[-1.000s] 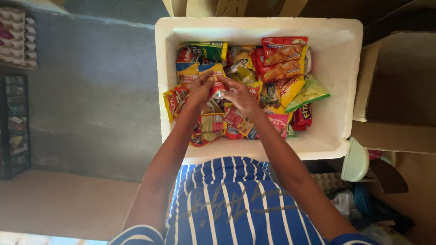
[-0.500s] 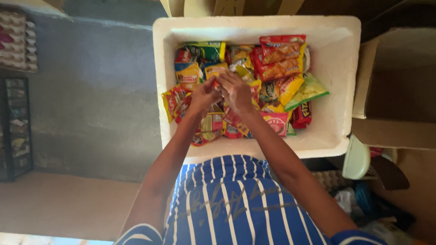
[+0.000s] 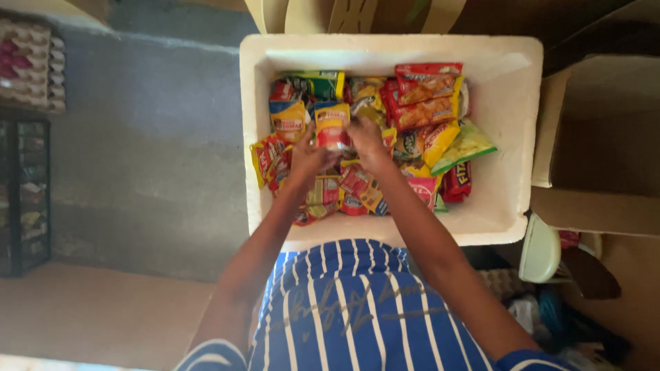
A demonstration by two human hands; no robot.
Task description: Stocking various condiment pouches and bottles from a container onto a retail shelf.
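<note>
A white foam box [image 3: 505,82] sits in front of me, filled with several colourful snack packets. My left hand [image 3: 304,159] and my right hand [image 3: 366,143] meet over the left middle of the box. Together they grip a small yellow and red packet [image 3: 332,124], held upright between the fingers. Red packets [image 3: 421,96] lie at the back right and a light green packet [image 3: 467,145] lies to the right of my right hand. More red and yellow packets [image 3: 269,156] are piled at the left wall of the box, under my left wrist.
A brown cardboard box [image 3: 598,144] stands right of the foam box. A pale green object [image 3: 540,251] sits below it. Egg trays [image 3: 31,65] and a dark shelf unit [image 3: 24,192] are at the far left, by a grey wall.
Both hands have risen a little toward the back of the box and now hold the small yellow and red packet upright, clear of the pile.
</note>
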